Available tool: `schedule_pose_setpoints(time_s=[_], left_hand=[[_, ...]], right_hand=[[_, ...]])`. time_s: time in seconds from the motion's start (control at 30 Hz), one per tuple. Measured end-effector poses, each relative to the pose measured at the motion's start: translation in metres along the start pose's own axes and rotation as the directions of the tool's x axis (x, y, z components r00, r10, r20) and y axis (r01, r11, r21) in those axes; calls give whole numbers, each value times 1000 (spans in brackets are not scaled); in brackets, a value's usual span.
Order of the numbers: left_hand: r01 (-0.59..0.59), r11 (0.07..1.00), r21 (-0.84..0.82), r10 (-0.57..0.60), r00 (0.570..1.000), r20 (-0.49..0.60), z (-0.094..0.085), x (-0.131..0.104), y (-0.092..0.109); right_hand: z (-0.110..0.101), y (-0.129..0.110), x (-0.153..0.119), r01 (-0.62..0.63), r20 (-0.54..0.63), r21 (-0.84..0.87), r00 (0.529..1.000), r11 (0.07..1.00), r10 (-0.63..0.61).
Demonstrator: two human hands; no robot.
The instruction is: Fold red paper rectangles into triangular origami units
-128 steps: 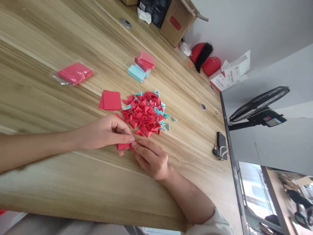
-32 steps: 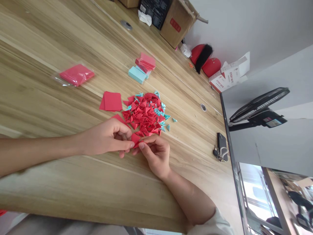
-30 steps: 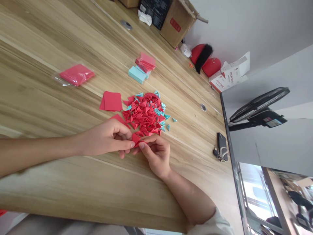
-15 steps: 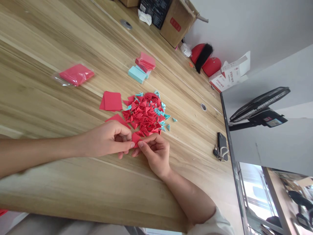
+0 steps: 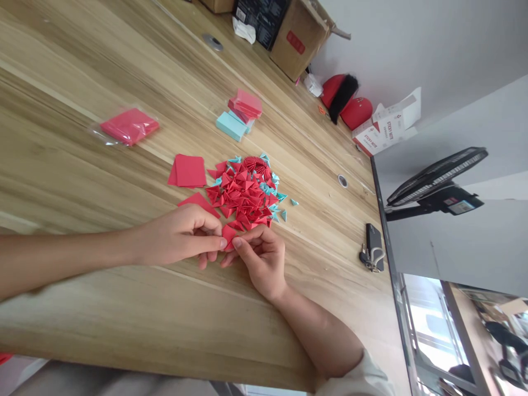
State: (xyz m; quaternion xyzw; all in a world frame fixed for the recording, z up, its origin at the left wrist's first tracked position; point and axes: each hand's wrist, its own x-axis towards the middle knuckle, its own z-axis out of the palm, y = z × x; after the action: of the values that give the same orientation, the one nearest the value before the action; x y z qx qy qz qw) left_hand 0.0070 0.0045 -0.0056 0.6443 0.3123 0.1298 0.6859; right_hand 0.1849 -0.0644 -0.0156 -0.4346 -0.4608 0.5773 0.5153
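Between both hands is a small piece of red paper (image 5: pixel 228 235), partly hidden by the fingers. My left hand (image 5: pixel 187 234) pinches its left side with thumb and fingers. On the other side, my right hand (image 5: pixel 262 258) grips it, thumb on top. Just beyond the fingertips lies a heap of folded red paper triangles (image 5: pixel 243 190), with light blue folded triangles (image 5: pixel 270 190) around its right edge. A ring of packed red pieces (image 5: pixel 256 165) sits at the heap's far side. Red paper sheets (image 5: pixel 190 170) lie left of the heap, and another red sheet (image 5: pixel 199 202) is close to my left hand.
Farther back are a plastic-wrapped red paper pack (image 5: pixel 130 126), a light blue paper stack (image 5: pixel 231 125) and red paper stacks (image 5: pixel 246 103). Cardboard box (image 5: pixel 299 41), sticky note box (image 5: pixel 383 129) and black fan (image 5: pixel 437 181) line the far side. A black phone-like object (image 5: pixel 374 236) with keys lies right.
Both hands keep almost the same place, with only slight finger shifts on the red paper. The heap and sheets lie as before.
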Motion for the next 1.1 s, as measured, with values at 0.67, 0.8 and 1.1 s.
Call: schedule_pose_setpoints(time_s=[0.67,0.8,1.1], left_hand=[[5,998,58,-4,1000,-8,3,-6,7],[-34,999,31,33,999,26,0,-3,2],[-6,1000,-21,6,1000,-6,1,-2,4]], right_hand=[[3,2,-2,-17,11,5,1000,1000,17],[2,0,-2,-36,15,31,999,999,36],[1,-1,-1,-84,8,14,996,996,84]])
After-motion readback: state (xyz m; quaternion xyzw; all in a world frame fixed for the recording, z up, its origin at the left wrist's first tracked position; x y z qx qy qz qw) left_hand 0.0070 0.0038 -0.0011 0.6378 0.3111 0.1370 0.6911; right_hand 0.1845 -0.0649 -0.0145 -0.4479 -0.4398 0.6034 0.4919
